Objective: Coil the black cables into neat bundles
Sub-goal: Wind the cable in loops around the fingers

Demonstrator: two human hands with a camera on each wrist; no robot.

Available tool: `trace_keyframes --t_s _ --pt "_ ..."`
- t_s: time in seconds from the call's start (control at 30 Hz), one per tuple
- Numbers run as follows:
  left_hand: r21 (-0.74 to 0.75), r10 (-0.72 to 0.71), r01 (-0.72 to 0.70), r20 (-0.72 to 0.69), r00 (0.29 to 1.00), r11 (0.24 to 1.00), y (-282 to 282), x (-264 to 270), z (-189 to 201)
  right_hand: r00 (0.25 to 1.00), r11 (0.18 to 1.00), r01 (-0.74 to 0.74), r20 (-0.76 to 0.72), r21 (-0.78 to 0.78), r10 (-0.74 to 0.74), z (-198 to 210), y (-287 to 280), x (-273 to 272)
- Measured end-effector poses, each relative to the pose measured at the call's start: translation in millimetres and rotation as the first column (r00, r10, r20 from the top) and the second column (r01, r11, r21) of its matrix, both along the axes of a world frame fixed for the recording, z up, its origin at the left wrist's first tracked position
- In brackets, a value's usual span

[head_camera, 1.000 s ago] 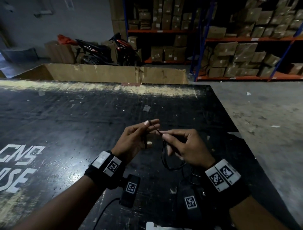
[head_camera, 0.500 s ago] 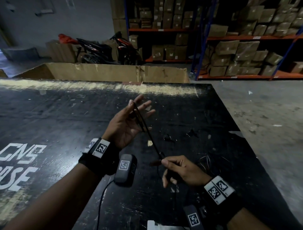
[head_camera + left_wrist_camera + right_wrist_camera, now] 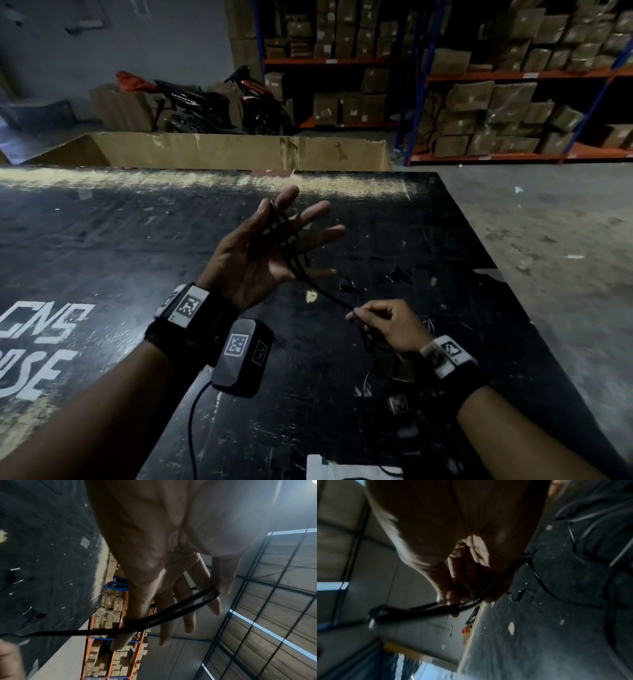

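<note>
The place is a dim warehouse with blue and orange shelving (image 3: 513,75) full of brown cartons at the back and a parked scooter (image 3: 219,102) near the wall. In front lies a large black board (image 3: 137,240) with white letters on its left part. Its far edge is worn pale, and just behind this edge stands a long low cardboard box (image 3: 239,150). The right edge of the board runs diagonally, and beyond it the grey concrete floor (image 3: 531,257) is open. The middle and left of the board are wide and free around the hands.

The left hand (image 3: 263,253) is raised over the board, palm up, with the fingers spread and nearly straight. The black cable (image 3: 325,296) is wound in several turns across these fingers, from the index finger to the little finger; the thumb is beside the loops at the index finger. From the loops one strand goes down and to the right, tight, to the right hand (image 3: 387,325). This hand is low, near the right edge of the board, with fingers curled, and it pinches the strand between thumb and index finger. Under the right wrist more loose black cables (image 3: 583,515) lie on the board in a tangle.
</note>
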State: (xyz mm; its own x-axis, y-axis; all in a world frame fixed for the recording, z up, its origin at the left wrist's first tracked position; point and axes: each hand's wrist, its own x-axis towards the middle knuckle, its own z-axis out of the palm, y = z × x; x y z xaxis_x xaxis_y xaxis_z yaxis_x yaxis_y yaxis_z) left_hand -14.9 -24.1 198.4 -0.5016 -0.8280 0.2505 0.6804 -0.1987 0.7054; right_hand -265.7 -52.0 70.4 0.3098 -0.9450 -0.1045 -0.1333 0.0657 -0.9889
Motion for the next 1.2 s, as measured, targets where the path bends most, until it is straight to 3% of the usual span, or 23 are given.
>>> trace_keyframes --t_s 0.1,0.2,0.33,0.4,0.6,0.73,0.9,1.07,1.2 --pt "0.027 -0.086 0.086 0.000 0.996 0.996 6 0 0 0.996 0.998 0.067 0.054 -0.007 -0.067 8 -12 -4" --pt "0.049 -0.122 0.119 0.055 0.991 0.992 12 0 -8 0.995 0.994 0.080 -0.052 -0.080 -0.085 21 -22 -6" --pt "0.106 -0.177 0.158 0.197 0.964 0.982 19 -9 -27 0.960 0.956 0.199 -0.152 -0.214 -0.234 45 -34 -6" --pt "0.149 -0.164 0.122 0.313 0.936 0.981 22 -15 -38 0.946 0.926 0.214 -0.171 -0.310 -0.276 61 -39 -4" --pt "0.206 -0.064 -0.059 0.542 0.838 0.977 21 -27 -54 0.925 0.862 0.073 -0.288 -0.502 -0.246 96 -34 10" --pt "0.215 -0.007 -0.133 0.551 0.835 0.968 14 -28 -60 0.924 0.840 0.070 -0.281 -0.539 -0.258 106 -20 19" --pt "0.188 0.065 -0.190 0.525 0.848 0.963 9 -31 -62 0.914 0.807 0.206 -0.185 -0.553 -0.360 105 -15 23" --pt "0.120 0.123 -0.236 0.587 0.800 0.964 5 -35 -68 0.963 0.871 0.112 -0.164 -0.478 -0.213 112 -4 31" --pt "0.093 0.213 -0.294 0.493 0.844 0.951 0 -36 -68 0.994 0.921 0.010 -0.092 -0.390 -0.050 111 13 38"
